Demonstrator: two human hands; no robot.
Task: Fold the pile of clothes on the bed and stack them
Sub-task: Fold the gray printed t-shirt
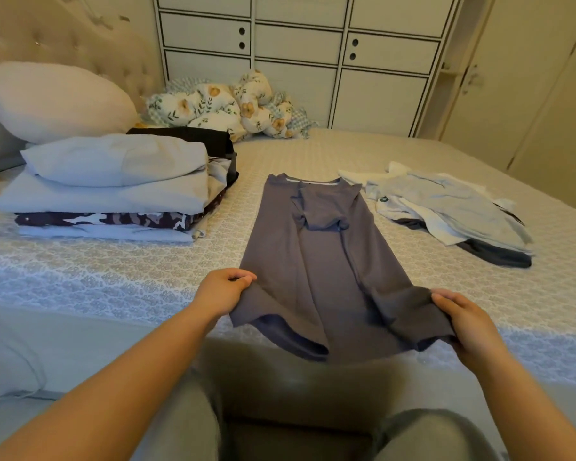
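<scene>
- A grey T-shirt [316, 257] lies lengthwise in the middle of the bed [120, 277], neck end far, hem end near; both sides are folded inward and a sleeve lies folded over the chest.
- The left hand [225, 292] pinches the near left corner of the hem between thumb and curled fingers, lifting it just off the bed.
- The right hand [469, 322] grasps the near right corner of the hem, fingers curled over the cloth; the fingertips are hidden under the fabric.
- The lifted hem sags between the two hands, and its underside is in shadow, hard to make out.
- On the left of the bed stands a stack of folded clothes [110, 191]: pale pieces on top, a camouflage-patterned piece lower down, a dark piece at the far side. How many pieces it holds cannot be told.
- On the right lies a loose pile of unfolded clothes [446, 211], pale grey and white over something dark; the single garments overlap and cannot be told apart.
- A small round green mark [383, 199] shows on one pale garment in that pile; it is too small to read.
- A pillow [54, 101] leans at the far left, partly cut off by the picture's edge.
- A crumpled floral blanket [226, 108] lies at the far edge of the bed, before a white cupboard [300, 44].
- The person's knees in grey cloth show at the bottom edge, cut off.
</scene>
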